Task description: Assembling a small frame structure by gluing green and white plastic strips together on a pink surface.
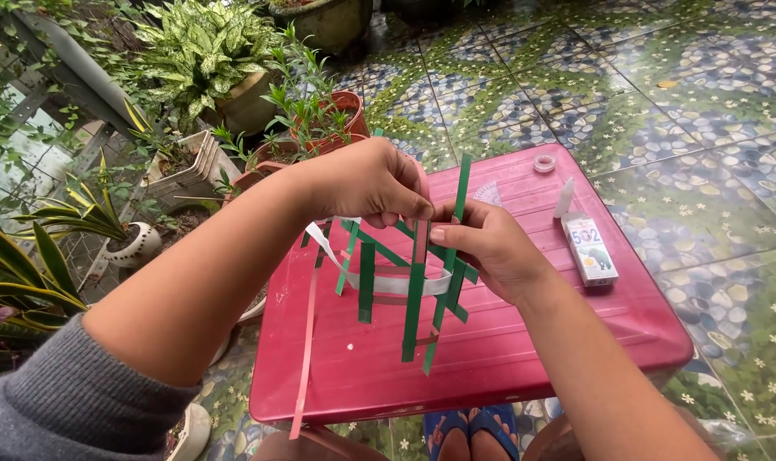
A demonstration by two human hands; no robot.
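Note:
Both my hands hold a loose weave of paper strips (409,277) above a red plastic stool top (524,341). The weave is made of several green strips, a white strip and pink strips. My left hand (366,181) pinches a pink strip at the top of the weave between thumb and forefinger. My right hand (490,248) grips the green strips on the weave's right side. One long pink strip (305,358) hangs down past the stool's front edge.
A small glue box (591,250) with a white tube beside it lies on the stool's right side, and a clear tape roll (544,162) sits at the far edge. Potted plants (208,60) crowd the left. Patterned floor tiles (678,102) spread to the right. My sandalled feet (469,427) show below.

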